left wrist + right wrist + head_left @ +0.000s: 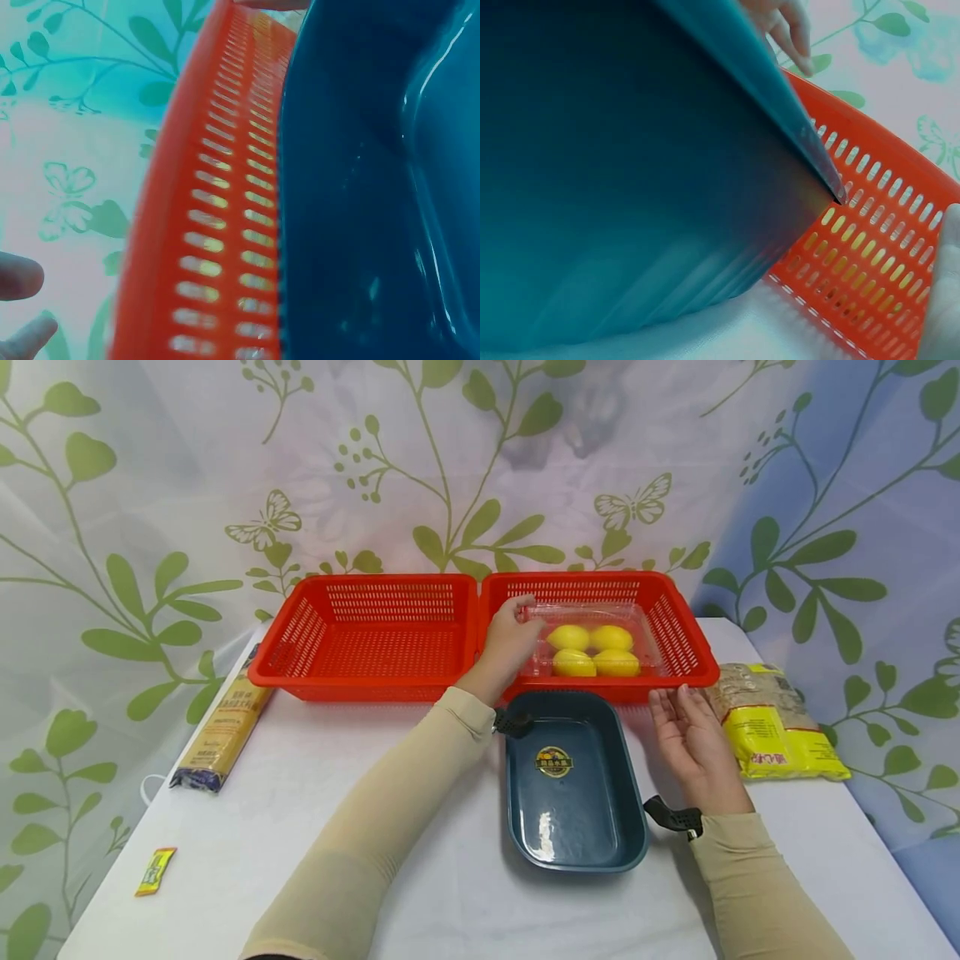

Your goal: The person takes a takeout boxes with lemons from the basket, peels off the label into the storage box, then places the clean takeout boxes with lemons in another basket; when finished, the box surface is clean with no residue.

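Note:
A clear plastic box holding several lemons lies in the right red basket. My left hand reaches over that basket's left end, its fingertips by the box's left edge; whether they touch it I cannot tell. In the left wrist view, two fingertips show apart with nothing between them. My right hand is at the basket's front right corner, palm up and fingers extended, holding nothing. Between my forearms sits a dark blue tray with a round label on its bottom.
Left of the fruit basket stands another red basket with nothing in it. A yellow bag lies at the right, beside my right hand. Toward the left edge are a long brown packet and a small yellow wrapper.

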`<state>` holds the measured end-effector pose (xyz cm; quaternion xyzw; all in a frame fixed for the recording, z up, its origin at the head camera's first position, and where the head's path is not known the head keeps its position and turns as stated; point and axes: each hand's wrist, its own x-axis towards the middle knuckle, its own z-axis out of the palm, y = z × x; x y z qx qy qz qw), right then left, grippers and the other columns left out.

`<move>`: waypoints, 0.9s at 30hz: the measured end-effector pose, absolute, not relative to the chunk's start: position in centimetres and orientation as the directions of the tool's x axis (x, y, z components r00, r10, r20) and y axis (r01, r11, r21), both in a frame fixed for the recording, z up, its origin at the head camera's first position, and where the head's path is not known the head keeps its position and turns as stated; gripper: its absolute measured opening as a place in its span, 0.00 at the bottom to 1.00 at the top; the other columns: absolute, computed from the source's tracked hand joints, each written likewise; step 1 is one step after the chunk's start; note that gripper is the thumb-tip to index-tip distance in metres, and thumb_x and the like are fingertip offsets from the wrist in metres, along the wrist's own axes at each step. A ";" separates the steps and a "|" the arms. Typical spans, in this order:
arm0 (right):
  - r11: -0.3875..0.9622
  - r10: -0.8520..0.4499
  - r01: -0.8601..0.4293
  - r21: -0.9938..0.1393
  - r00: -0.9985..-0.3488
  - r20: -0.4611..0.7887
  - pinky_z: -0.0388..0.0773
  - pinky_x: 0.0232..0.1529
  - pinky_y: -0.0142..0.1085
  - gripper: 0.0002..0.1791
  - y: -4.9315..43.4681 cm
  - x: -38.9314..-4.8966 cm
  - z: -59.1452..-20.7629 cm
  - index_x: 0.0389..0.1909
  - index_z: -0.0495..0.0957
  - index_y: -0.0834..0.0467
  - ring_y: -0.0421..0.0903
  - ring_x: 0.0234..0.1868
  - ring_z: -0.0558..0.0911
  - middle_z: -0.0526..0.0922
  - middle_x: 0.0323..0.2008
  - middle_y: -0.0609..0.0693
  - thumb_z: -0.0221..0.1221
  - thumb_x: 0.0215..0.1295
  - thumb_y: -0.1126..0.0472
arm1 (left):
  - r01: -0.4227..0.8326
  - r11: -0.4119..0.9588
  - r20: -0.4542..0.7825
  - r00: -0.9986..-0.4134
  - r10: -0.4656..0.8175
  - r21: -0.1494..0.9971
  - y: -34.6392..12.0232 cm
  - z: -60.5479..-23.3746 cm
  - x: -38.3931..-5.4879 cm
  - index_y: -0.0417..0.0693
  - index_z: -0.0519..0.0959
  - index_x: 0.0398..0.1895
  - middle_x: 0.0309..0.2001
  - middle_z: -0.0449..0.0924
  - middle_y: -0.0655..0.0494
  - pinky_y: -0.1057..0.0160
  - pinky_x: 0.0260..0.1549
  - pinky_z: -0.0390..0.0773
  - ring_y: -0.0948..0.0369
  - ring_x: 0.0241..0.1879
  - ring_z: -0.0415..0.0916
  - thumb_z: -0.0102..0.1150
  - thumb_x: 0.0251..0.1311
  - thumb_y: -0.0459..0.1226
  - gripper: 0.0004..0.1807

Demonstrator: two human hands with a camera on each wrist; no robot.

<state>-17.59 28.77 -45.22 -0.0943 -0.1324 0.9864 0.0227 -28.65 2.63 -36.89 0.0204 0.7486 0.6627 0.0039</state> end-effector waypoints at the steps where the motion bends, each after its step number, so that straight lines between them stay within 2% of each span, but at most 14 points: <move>1: -0.964 0.068 -0.018 -0.266 -0.981 -0.180 0.75 0.64 0.43 0.38 28.7 -17.6 -45.2 0.81 0.63 0.46 0.46 0.71 0.71 0.68 0.75 0.49 0.60 0.75 0.69 | 0.035 0.108 0.031 -0.998 0.045 0.993 2.2 -36.7 -28.4 0.50 0.70 0.74 0.68 0.72 0.46 0.59 0.50 0.83 0.52 0.58 0.74 0.63 0.73 0.37 0.29; 6: -0.961 0.065 -0.013 -0.278 -0.982 -0.178 0.75 0.64 0.43 0.38 28.6 -17.6 -45.1 0.82 0.62 0.46 0.46 0.70 0.72 0.68 0.75 0.49 0.61 0.75 0.68 | 0.096 0.056 0.089 -0.989 0.119 0.994 0.4 -35.6 -26.4 0.51 0.71 0.74 0.74 0.68 0.51 0.59 0.60 0.77 0.51 0.72 0.64 0.63 0.73 0.37 0.28; 10: -0.960 0.074 -0.021 -0.280 -0.981 -0.181 0.75 0.65 0.43 0.39 28.6 -17.4 -45.0 0.81 0.61 0.45 0.47 0.69 0.73 0.67 0.75 0.48 0.61 0.75 0.68 | 0.151 0.043 0.141 -0.974 0.177 0.988 -0.8 -34.4 -24.6 0.51 0.70 0.76 0.73 0.69 0.57 0.59 0.64 0.74 0.55 0.73 0.63 0.62 0.73 0.38 0.29; 18: -0.958 0.080 -0.020 -0.287 -0.977 -0.199 0.75 0.64 0.43 0.40 28.7 -17.3 -45.1 0.82 0.60 0.44 0.47 0.69 0.73 0.65 0.76 0.48 0.61 0.74 0.68 | 0.227 0.056 0.213 -0.959 0.188 0.972 -3.1 -32.9 -22.2 0.53 0.72 0.74 0.71 0.71 0.64 0.60 0.67 0.70 0.59 0.74 0.63 0.61 0.74 0.38 0.27; 23: -0.959 0.073 -0.016 -0.282 -0.979 -0.192 0.75 0.65 0.43 0.39 28.7 -17.2 -45.2 0.81 0.60 0.44 0.47 0.68 0.74 0.65 0.76 0.48 0.61 0.74 0.68 | 0.244 0.075 0.227 -0.956 0.184 0.967 -4.8 -32.7 -20.9 0.54 0.73 0.74 0.70 0.72 0.65 0.62 0.67 0.69 0.60 0.73 0.65 0.62 0.74 0.38 0.27; 27: -0.963 0.062 -0.014 -0.270 -0.983 -0.172 0.74 0.66 0.42 0.38 28.7 -17.1 -45.1 0.81 0.61 0.45 0.47 0.68 0.74 0.66 0.75 0.49 0.60 0.75 0.68 | 0.278 0.096 0.256 -0.948 0.188 0.956 -6.5 -32.9 -20.3 0.52 0.72 0.75 0.72 0.71 0.62 0.60 0.70 0.65 0.59 0.73 0.64 0.61 0.74 0.36 0.27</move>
